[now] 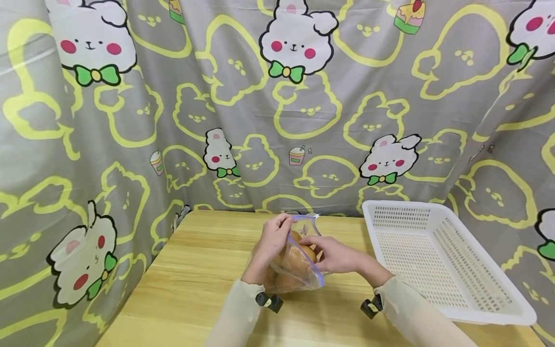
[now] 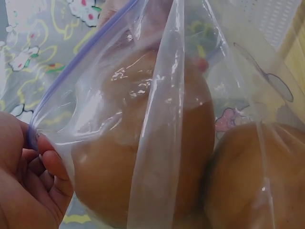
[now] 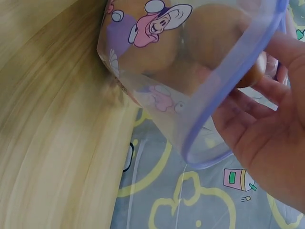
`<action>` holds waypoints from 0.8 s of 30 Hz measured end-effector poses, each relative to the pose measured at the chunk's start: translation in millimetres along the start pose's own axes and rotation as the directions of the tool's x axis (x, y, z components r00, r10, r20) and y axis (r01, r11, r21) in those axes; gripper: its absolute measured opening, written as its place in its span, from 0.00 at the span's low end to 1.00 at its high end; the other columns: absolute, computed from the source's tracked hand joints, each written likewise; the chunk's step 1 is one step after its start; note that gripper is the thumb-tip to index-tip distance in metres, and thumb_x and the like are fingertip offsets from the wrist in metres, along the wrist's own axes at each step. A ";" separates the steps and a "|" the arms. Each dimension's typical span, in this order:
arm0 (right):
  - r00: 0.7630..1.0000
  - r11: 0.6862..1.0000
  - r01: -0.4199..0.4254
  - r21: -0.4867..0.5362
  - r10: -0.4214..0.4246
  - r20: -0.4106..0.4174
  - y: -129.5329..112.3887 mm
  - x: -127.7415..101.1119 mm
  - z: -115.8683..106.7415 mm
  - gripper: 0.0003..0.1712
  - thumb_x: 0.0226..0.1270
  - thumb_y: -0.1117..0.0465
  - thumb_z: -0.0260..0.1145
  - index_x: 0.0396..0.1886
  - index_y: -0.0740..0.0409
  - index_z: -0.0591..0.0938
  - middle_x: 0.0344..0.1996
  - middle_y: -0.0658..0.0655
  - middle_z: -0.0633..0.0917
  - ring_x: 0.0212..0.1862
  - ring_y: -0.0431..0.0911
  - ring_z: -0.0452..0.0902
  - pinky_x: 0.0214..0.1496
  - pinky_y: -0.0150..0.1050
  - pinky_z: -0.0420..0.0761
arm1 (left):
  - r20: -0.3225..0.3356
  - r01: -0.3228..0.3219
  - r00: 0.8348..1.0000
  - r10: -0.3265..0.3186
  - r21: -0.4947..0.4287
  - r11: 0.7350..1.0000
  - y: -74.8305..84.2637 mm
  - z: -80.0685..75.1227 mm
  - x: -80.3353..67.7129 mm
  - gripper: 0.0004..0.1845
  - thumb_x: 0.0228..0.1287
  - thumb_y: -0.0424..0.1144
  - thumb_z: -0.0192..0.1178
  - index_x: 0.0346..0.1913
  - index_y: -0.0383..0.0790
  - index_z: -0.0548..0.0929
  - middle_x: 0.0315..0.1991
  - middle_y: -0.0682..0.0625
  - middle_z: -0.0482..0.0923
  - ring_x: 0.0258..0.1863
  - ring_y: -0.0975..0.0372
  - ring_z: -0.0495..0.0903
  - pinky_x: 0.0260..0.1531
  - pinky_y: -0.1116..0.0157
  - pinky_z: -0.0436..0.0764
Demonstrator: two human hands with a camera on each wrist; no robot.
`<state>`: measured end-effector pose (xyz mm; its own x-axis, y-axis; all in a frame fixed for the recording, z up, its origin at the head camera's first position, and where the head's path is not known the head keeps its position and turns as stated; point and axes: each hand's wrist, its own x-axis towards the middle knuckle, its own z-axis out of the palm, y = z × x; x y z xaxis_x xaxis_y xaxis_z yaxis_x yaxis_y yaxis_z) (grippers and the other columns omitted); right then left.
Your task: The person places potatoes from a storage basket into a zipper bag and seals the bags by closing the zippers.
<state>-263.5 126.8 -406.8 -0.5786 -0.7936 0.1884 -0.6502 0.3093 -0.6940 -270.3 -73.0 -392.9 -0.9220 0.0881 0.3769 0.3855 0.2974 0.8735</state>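
1. Clear zip bag w/ purple zip strip stands on the wooden counter, about mid-counter, just left of the white basket.
2. Inside the bag: round brown buns, at least two, pressed against the plastic; left wrist view shows two side by side.
3. Left hand is at the bag's left top edge, grip pinching the zip strip betw. thumb & fingers.
4. Right hand is at the bag's right side, betw. bag & basket; fingers curl round the rim of the open mouth, holding it.
5. Bag mouth is open, strip forming a loop; cartoon print on the bag's side.
6. Basket sits on the counter right of the bag, near but apart from it; slotted walls, nothing seen in it.
7. Behind the bag: grey curtain w/ bunny print, closing off counter's back & both sides.
8. Small black clips at both cuffs, just in front of the bag.
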 end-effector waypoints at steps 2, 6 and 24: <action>1.000 1.000 0.007 -0.004 -0.007 0.014 0.2 -0.3 -0.4 0.32 0.59 0.64 0.69 0.64 0.58 0.70 0.47 0.52 0.79 0.38 0.40 0.78 0.37 0.37 0.82 | -0.003 -0.012 1.000 0.012 0.005 1.000 0.0 -0.2 0.3 0.10 0.69 0.33 0.51 0.35 0.34 0.82 0.18 0.51 0.70 0.11 0.69 0.63 0.12 0.73 0.63; 0.999 0.999 -0.009 0.037 0.008 0.041 1.4 -1.9 0.3 0.34 0.60 0.72 0.61 0.68 0.61 0.66 0.51 0.54 0.78 0.40 0.40 0.79 0.37 0.35 0.81 | -0.013 -0.026 1.000 0.027 0.020 0.999 -0.1 0.2 0.1 0.10 0.69 0.32 0.51 0.34 0.35 0.82 0.17 0.52 0.70 0.12 0.69 0.63 0.13 0.74 0.62; 0.992 0.990 -0.120 0.080 0.124 -0.038 -9.4 -17.3 -6.7 0.28 0.68 0.62 0.61 0.65 0.65 0.67 0.56 0.64 0.74 0.48 0.49 0.79 0.45 0.36 0.80 | -0.056 0.028 0.998 -0.034 -0.106 0.994 0.4 -1.8 1.1 0.09 0.70 0.32 0.50 0.36 0.32 0.81 0.18 0.50 0.71 0.10 0.66 0.66 0.09 0.73 0.66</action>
<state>-250.7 141.1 -398.9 -0.6727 -0.7289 0.1272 -0.5345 0.3599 -0.7647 -271.1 -74.5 -391.5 -0.9313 0.0247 0.3633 0.3609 0.1971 0.9116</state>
